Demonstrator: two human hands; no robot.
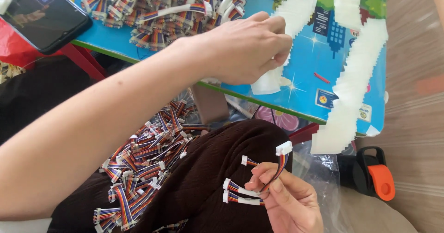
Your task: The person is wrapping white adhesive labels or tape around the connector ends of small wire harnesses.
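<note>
Ribbon cables [252, 191] with white plugs fan out from the right hand [289, 203], which pinches them low above the lap. The left hand [243, 50] reaches across the blue worktop [319, 62], fingers closed on a white paper strip [282, 43]. More cables [138, 168] lie heaped on the lap.

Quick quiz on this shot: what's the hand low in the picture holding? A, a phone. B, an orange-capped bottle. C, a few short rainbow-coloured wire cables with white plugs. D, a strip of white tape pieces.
C: the right hand pinches several short multicoloured cables with white connectors, while the left hand reaches to the white tape pieces on the blue table.
</note>
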